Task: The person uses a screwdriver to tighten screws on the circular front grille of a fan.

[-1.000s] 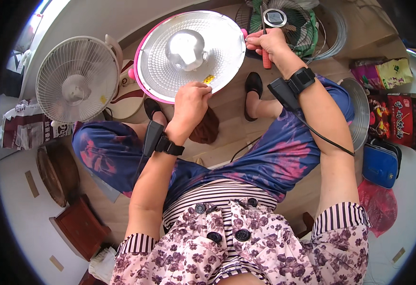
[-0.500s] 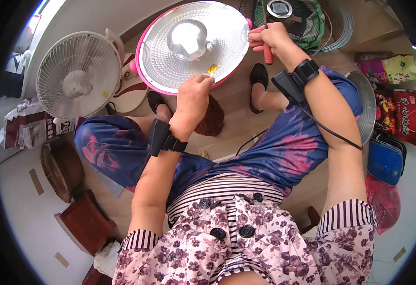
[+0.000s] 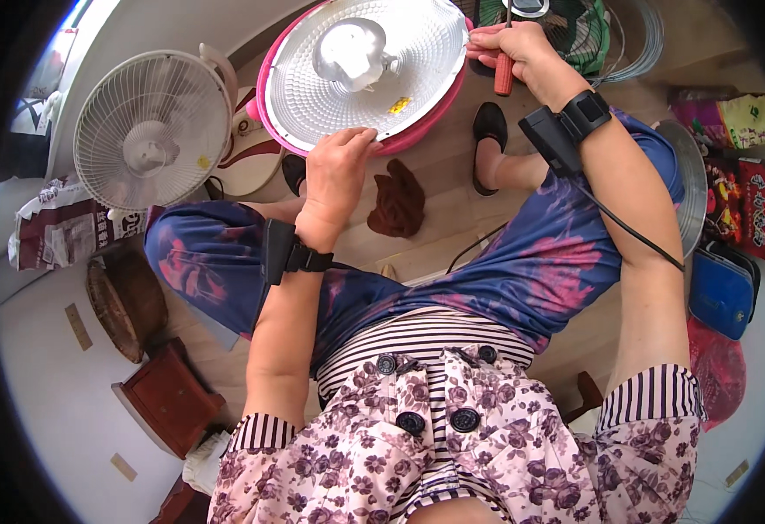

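Reflector dish, shiny, probably light and easily dented, sits far-centre, best held by its rim, where the left hand pinches nearside and the right hand, gripping a screwdriver, seemingly touches rightward.

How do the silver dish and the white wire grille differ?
The silver dish is a solid, textured, shiny surface; the white wire grille is see-through, with thin bars. The left hand is at the dish's rim, while no hand touches the grille. Both look round.

There are two hands, one screwdriver, one reflector, one white fan and two shoes.
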A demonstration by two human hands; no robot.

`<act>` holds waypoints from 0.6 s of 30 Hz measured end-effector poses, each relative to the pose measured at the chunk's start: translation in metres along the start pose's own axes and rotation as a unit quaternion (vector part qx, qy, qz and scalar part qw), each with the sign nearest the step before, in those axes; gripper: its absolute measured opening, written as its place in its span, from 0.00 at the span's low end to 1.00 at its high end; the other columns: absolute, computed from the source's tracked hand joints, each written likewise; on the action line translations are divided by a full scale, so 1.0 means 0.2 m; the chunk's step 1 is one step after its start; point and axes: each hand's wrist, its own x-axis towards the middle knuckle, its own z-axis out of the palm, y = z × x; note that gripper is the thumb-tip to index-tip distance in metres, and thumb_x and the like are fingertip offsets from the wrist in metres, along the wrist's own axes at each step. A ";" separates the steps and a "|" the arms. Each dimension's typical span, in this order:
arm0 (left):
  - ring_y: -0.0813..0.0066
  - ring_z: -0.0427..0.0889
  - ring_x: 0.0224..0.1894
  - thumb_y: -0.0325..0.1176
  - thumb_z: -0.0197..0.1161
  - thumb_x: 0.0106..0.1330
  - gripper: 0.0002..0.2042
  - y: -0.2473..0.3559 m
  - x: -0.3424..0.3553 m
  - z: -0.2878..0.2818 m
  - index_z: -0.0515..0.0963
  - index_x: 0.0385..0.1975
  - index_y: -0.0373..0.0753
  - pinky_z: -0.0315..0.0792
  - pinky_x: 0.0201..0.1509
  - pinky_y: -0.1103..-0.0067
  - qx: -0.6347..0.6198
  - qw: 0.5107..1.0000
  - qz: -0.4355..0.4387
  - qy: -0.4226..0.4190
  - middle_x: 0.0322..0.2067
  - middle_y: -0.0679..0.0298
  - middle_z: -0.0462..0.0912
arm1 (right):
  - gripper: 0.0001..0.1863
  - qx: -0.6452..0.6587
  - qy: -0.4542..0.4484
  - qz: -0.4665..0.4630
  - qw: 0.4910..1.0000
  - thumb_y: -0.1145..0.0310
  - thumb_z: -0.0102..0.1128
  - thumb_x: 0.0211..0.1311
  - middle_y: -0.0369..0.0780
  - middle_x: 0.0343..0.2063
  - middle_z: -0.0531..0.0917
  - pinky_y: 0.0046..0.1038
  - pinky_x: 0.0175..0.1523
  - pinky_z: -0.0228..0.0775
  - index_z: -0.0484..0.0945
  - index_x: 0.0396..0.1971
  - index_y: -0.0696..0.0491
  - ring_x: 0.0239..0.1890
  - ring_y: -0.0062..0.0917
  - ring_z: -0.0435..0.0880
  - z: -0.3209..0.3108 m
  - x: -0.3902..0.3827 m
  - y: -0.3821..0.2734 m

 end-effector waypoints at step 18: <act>0.59 0.81 0.31 0.25 0.64 0.53 0.06 -0.04 0.06 -0.08 0.81 0.30 0.34 0.75 0.35 0.73 -0.141 0.988 -0.052 -0.039 0.31 0.57 0.82 | 0.11 -0.021 -0.009 0.013 1.000 0.76 0.61 0.56 0.45 0.35 0.83 0.23 0.37 0.80 0.78 0.39 0.62 0.36 0.30 0.85 -0.01 -0.03 0.00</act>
